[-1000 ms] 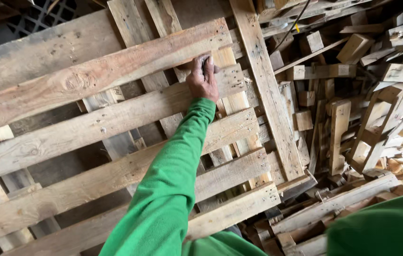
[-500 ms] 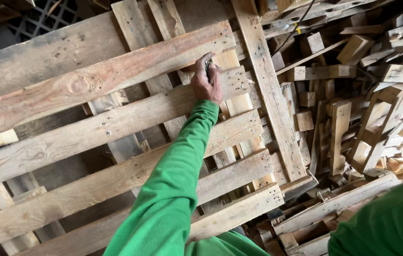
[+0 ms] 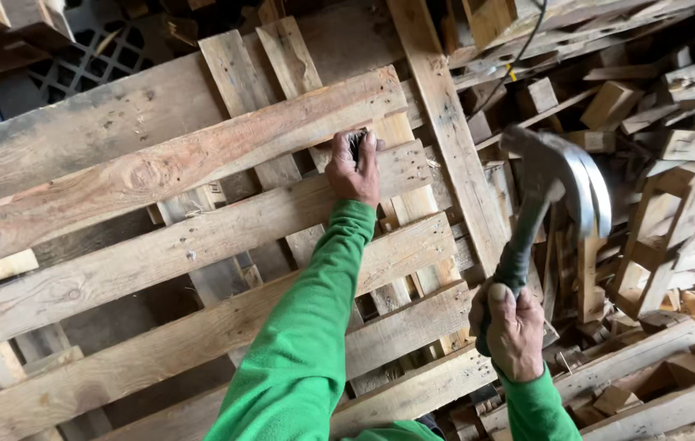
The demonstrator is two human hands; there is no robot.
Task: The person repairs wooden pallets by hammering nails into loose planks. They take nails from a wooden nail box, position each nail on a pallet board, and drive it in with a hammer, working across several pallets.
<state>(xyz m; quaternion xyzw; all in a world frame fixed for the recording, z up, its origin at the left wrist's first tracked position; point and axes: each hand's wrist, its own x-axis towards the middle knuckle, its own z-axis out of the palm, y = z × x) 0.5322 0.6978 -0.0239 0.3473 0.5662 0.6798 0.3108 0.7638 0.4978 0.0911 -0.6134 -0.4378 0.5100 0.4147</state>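
Steel claw hammer is now raised in the clenched right hand, absent a second ago, while a small dark object is pinched by the left hand against the weathered wooden slatted pallet.

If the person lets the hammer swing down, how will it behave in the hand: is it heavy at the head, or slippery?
The hammer probably feels top-heavy: its metal head is broad and the handle slim. The right hand grips only the dark handle end, so it would likely pivot fast. The grip looks rubbery, so probably not slippery.
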